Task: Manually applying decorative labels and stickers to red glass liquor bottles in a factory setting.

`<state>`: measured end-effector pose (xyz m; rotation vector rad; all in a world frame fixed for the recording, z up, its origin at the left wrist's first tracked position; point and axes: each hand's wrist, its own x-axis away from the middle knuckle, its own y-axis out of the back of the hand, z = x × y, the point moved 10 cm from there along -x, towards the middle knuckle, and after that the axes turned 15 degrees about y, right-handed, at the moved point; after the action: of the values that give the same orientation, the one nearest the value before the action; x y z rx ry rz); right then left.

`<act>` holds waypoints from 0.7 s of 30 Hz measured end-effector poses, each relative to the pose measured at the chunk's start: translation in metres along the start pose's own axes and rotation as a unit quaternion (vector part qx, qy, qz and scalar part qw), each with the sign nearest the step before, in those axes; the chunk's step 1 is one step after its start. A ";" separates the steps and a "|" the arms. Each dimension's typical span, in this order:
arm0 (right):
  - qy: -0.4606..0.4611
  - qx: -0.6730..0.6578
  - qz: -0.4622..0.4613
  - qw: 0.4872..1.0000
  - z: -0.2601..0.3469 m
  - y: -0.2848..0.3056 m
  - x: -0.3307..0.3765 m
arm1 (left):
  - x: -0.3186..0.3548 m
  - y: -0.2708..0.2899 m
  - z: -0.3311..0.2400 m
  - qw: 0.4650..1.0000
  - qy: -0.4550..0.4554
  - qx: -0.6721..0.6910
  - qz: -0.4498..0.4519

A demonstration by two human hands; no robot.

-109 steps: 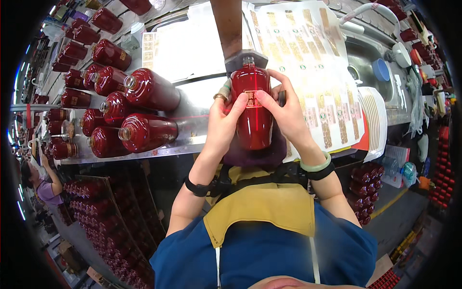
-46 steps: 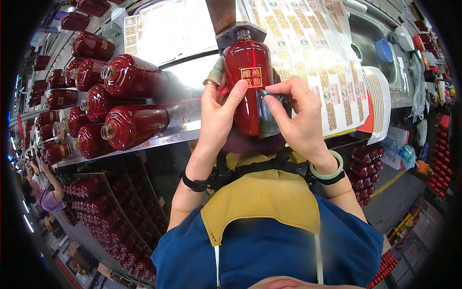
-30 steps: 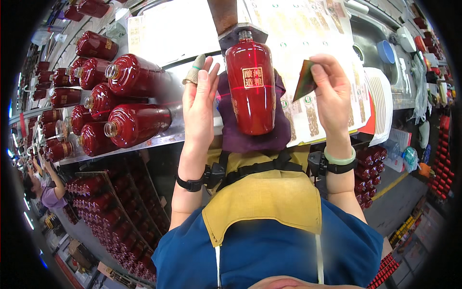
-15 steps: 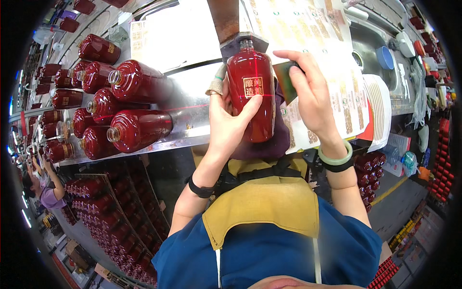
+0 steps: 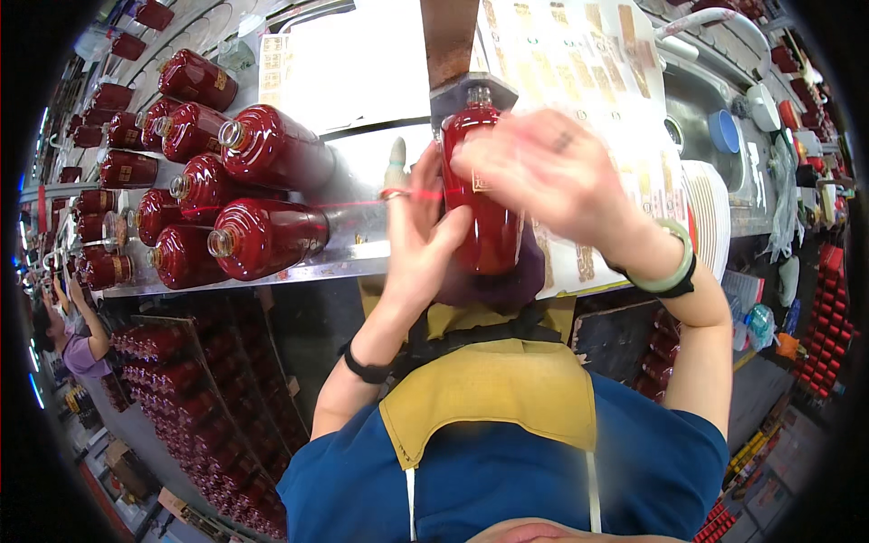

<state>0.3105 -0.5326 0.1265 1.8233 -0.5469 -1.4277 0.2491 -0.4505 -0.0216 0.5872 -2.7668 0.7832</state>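
Red bottle (image 5: 484,204): upright before worker, neck under metal bracket (image 5: 471,86). Left hand (image 5: 418,240) cups its left side, fingers wide. Right hand (image 5: 552,172) blurred over front; grip unclear. Risk: bottle tips if cupping loosens.

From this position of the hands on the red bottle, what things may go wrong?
1. The right hand is blurred, so it is moving fast over the red bottle; a label pressed in that haste may sit crooked or wrinkle.
2. The left hand appears to brace the bottle from one side only, so the glossy glass could slip.
3. The bottles lying on the metal ledge beside it, like the nearest one, could roll if bumped.
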 end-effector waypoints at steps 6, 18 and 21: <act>-0.041 -0.075 0.086 0.993 -0.009 -0.039 -0.007 | 0.025 0.051 -0.038 0.981 -0.154 0.005 -0.116; -0.076 -0.099 -0.064 0.990 -0.022 -0.016 0.041 | 0.019 0.041 -0.025 0.988 -0.103 -0.028 -0.109; -0.121 -0.001 -0.098 0.988 -0.060 -0.003 0.058 | 0.012 0.035 -0.017 0.993 -0.059 -0.003 -0.103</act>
<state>0.3837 -0.5550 0.0933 1.7514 -0.4954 -1.7962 0.2243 -0.4178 -0.0203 0.9283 -2.7524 0.7146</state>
